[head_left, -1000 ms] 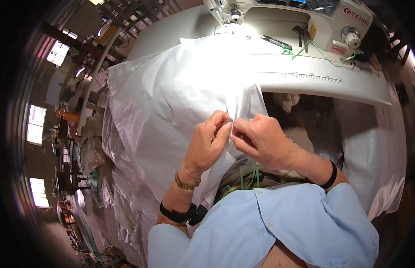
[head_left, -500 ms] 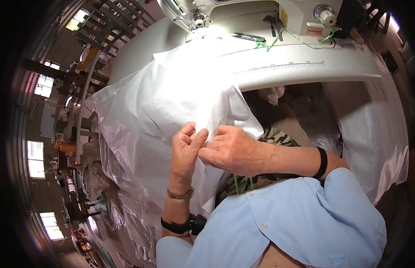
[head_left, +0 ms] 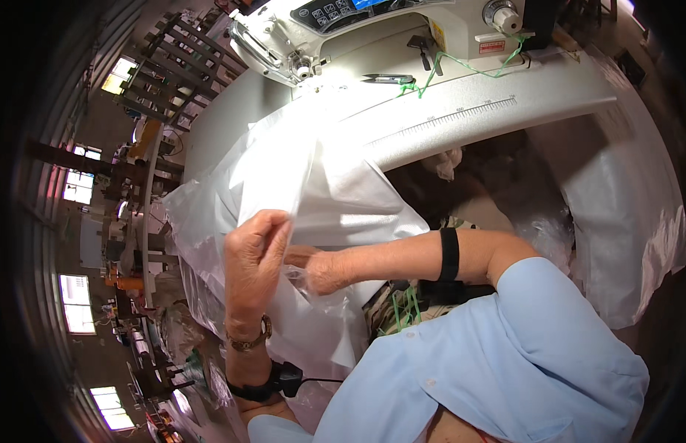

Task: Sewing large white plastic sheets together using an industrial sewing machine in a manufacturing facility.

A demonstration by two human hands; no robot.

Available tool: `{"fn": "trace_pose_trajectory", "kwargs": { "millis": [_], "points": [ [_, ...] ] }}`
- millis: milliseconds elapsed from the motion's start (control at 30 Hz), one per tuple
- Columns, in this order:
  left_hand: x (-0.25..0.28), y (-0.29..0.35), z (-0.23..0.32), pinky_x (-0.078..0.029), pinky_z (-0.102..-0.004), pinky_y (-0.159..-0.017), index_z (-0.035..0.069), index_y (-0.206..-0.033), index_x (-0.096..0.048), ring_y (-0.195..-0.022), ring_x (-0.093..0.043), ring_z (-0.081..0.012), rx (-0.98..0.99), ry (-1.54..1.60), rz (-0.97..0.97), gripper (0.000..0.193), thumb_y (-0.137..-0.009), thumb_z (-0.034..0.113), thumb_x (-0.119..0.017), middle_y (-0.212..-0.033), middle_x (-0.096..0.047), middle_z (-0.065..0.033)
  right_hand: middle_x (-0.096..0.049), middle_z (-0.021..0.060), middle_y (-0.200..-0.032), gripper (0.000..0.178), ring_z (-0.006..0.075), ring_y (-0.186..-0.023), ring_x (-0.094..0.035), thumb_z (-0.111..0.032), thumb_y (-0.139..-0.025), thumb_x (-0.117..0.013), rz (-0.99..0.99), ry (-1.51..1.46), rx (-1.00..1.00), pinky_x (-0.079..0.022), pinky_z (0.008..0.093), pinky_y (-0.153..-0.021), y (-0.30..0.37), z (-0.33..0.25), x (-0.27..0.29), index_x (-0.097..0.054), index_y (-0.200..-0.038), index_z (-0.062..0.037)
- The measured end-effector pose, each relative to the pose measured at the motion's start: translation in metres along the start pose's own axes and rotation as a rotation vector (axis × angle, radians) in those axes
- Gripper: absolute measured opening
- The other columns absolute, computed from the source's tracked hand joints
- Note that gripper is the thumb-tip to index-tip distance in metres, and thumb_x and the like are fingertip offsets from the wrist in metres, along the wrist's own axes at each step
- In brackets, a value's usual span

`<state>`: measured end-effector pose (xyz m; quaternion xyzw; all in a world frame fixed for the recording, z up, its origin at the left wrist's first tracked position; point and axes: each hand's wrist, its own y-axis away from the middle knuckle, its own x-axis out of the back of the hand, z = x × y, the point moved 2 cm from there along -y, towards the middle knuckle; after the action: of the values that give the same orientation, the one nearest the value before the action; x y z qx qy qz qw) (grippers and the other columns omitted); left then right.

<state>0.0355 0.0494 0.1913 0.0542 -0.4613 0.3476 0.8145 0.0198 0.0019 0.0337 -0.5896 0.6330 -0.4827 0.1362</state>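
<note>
Head view: a white fabric (head_left: 335,199) is draped from the sewing table (head_left: 520,111) down over the lap, and its edge is pinched by the closed fingers of the left hand (head_left: 256,255). The right hand (head_left: 321,272) is half hidden behind the left one, and whether it grips cannot be told. Snips (head_left: 387,78) lie beside the sewing machine (head_left: 343,29).

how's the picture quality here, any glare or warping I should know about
Head view: strong fisheye, so the sewing table's edge bows and the corners go black. Glare washes out the white fabric near the sewing machine; windows at left are blown out. The left hand is sharp; the right hand is partly buried in fabric.
</note>
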Motion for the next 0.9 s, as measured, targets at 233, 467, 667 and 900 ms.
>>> {"fn": "trace_pose_trajectory", "kwargs": {
  "millis": [233, 467, 667, 900],
  "points": [
    [-0.046, 0.031, -0.026, -0.041, -0.0294, -0.054, -0.002, -0.096, -0.062, -0.056, -0.049, -0.0161, 0.015, 0.045, -0.046, 0.005, -0.091, 0.0, -0.062, -0.068, -0.055, -0.0111, -0.066, 0.0175, -0.092, 0.014, 0.0338, -0.086, -0.065, -0.011, -0.082, -0.062, -0.069, -0.046, -0.387, -0.051, 0.0469, -0.076, 0.05, 0.012, 0.068, -0.064, -0.091, -0.0002],
    [-0.06, 0.047, -0.042, -0.04, -0.0272, -0.053, -0.003, -0.094, -0.061, -0.056, -0.047, -0.0125, 0.049, 0.177, 0.147, 0.006, -0.093, 0.003, -0.061, -0.067, -0.055, -0.0082, -0.058, 0.0098, -0.085, 0.022, 0.0288, -0.077, -0.058, -0.015, -0.083, -0.07, 0.25, 0.398, -0.442, -0.048, 0.0375, -0.073, 0.086, 0.007, 0.147, -0.06, -0.1, -0.004],
    [-0.071, 0.051, -0.038, -0.033, -0.0211, -0.055, -0.002, -0.09, -0.059, -0.064, -0.039, -0.0032, 0.116, 0.334, 0.131, 0.01, -0.096, 0.006, -0.061, -0.071, -0.05, 0.0043, -0.057, 0.0119, -0.08, 0.021, 0.0276, -0.073, -0.058, -0.019, -0.086, -0.067, 0.33, 0.167, -0.932, -0.046, 0.0386, -0.069, 0.115, 0.028, 0.141, -0.056, -0.087, -0.0012],
    [-0.07, 0.052, -0.039, -0.036, -0.0205, -0.058, -0.002, -0.088, -0.059, -0.066, -0.043, -0.0032, 0.125, 0.329, 0.162, 0.013, -0.094, 0.008, -0.064, -0.072, -0.053, 0.0032, -0.043, 0.0069, -0.064, 0.023, 0.0106, -0.063, -0.039, -0.017, -0.098, -0.058, 0.001, -0.188, -0.817, -0.039, 0.0298, -0.057, 0.085, -0.028, 0.153, -0.052, -0.083, 0.0005]
  ]
}}
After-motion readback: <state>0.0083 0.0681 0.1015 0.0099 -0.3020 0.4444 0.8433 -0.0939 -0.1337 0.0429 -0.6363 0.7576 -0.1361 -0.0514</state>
